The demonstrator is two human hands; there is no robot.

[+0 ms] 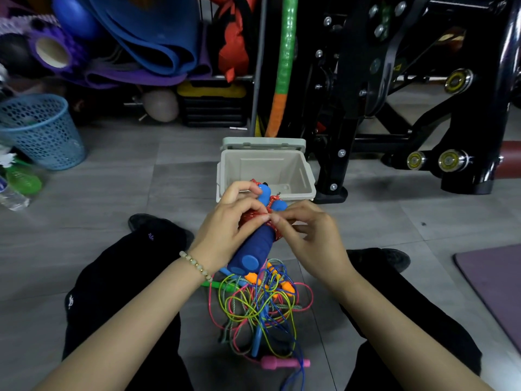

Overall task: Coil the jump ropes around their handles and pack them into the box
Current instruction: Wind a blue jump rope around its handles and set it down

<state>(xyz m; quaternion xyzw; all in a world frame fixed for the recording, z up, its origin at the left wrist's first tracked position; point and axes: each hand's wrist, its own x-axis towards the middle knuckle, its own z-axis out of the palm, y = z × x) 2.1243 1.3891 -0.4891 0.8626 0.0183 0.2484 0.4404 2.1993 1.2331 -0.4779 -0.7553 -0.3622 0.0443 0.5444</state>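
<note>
We find ourselves in a gym's equipment corner. A black steel exercise machine with pulley wheels stands on the grey tiled floor, beside rolled exercise mats, a purple foam roller (ridged, hollow-cored), a segmented hoop, a floor mat and tangled jump ropes.

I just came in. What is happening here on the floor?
A person sits on the floor and grips a pair of blue handles in the left hand, with a red rope wound around them. The right hand pinches this rope at the coil. The grey box stands open just beyond the hands; no rope shows in its visible part. A tangle of coloured ropes lies below the hands, not yet coiled.
</note>
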